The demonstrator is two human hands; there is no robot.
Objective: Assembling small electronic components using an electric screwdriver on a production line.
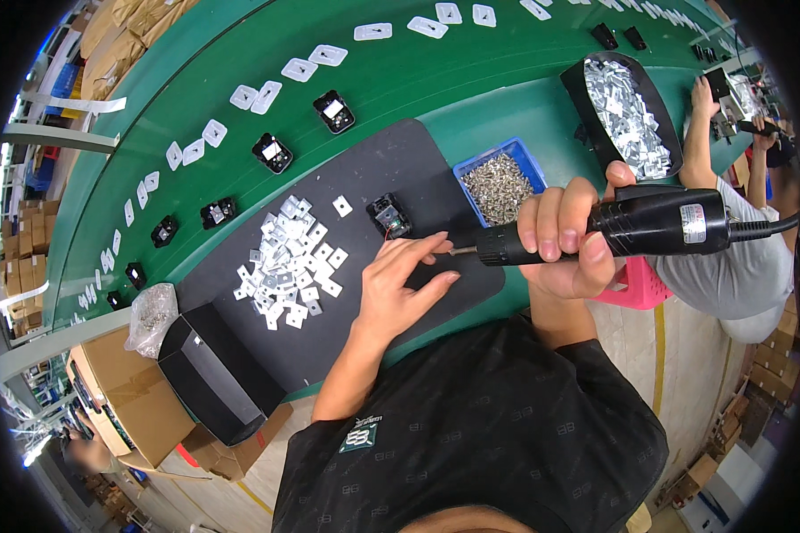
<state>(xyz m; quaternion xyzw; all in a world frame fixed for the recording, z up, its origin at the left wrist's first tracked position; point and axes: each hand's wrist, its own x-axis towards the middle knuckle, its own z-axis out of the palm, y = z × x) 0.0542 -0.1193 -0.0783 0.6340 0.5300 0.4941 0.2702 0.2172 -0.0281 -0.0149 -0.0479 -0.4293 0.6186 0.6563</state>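
My right hand [560, 233] is wrapped round a black electric screwdriver [649, 220], its bit pointing left and its cord running off to the right. My left hand [396, 289] is beside the bit's tip, thumb and fingers apart; whether a small screw sits at the fingertips is too small to tell. Just beyond the left fingers, a small black housing [389, 216] with a circuit board and red wire lies on the dark grey mat [400, 155]. To its left spreads a pile of square metal plates with holes [284, 258], and one plate [341, 206] lies apart.
Screws fill a blue bin [533, 160] right of the mat. A black tray [580, 98] of metal parts stands farther right. Black housings [272, 153] and white pieces [327, 55] line the green conveyor belt [471, 67]. At left is a black box [209, 373]. Another person [729, 240] works at right.
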